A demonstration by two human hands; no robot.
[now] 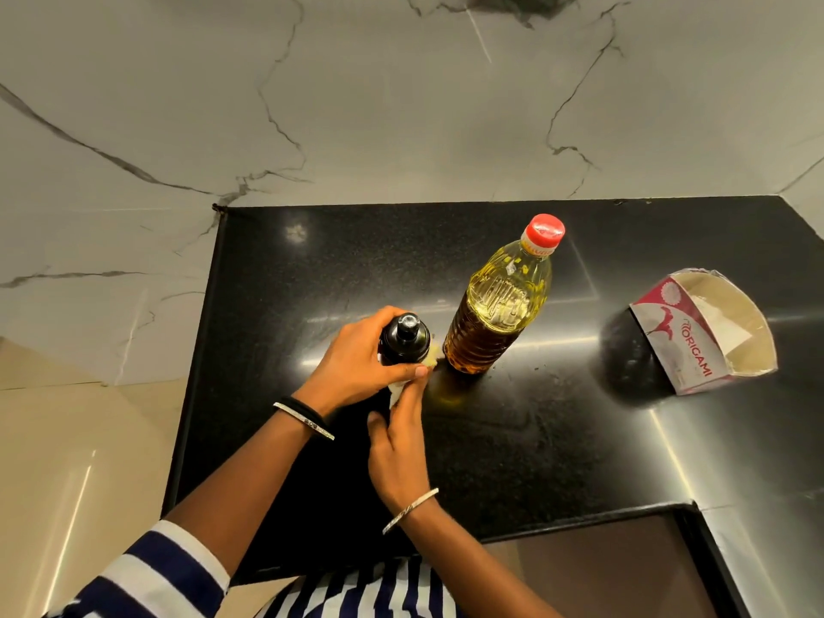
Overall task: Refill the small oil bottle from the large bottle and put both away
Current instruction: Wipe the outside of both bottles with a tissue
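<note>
Small oil bottle (405, 339) gripped in left hand (356, 359), white tissue (397, 391) held against it by right hand (397, 443), large bottle (495, 314) just right.

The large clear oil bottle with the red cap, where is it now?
In the head view the large oil bottle stands upright on the black counter, just right of the small dark bottle that the left hand grips.

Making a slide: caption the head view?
Left hand grips the small oil bottle while the right hand holds a tissue to its side, beside the capped large bottle.
</note>
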